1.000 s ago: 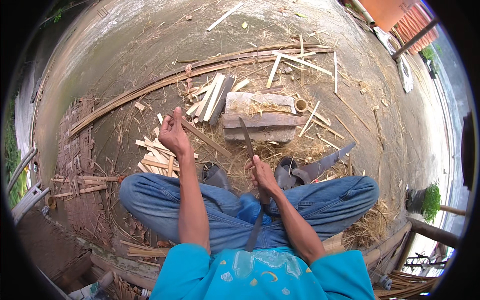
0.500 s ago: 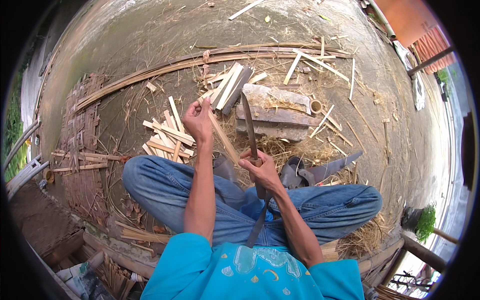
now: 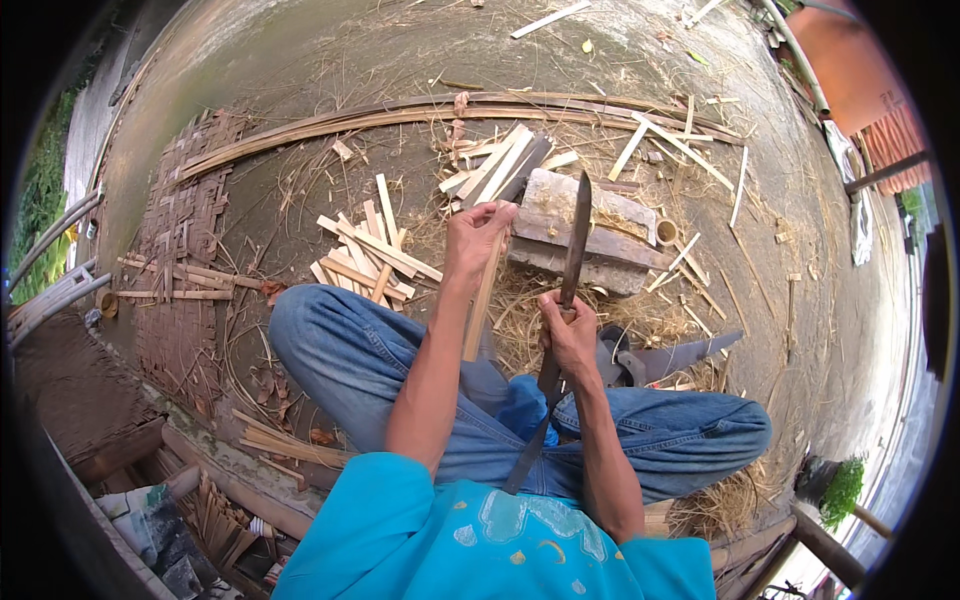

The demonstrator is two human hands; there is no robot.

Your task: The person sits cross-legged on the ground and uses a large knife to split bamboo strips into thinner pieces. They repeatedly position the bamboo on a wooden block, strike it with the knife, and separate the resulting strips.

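One narrow wooden strip [image 3: 483, 300], its upper end pinched between thumb and fingers of the left hand [image 3: 478, 242]; to its right, one long dark knife [image 3: 578, 235], handle wrapped by the curled fingers of the right hand [image 3: 570, 332]. Beyond, one block [image 3: 547, 192] with a hollow round tube [image 3: 657, 236] beside it, contents indistinct. Farther out, one dark pot [image 3: 814, 478] bearing a green plant [image 3: 843, 493]; one orange panel [image 3: 858, 70], its marks illegible.

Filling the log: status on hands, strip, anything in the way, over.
Left hand pinching brown strip. Right hand gripping knife, blade pointing away. Strip and knife apart. Pale block beyond hands, partly behind blade.
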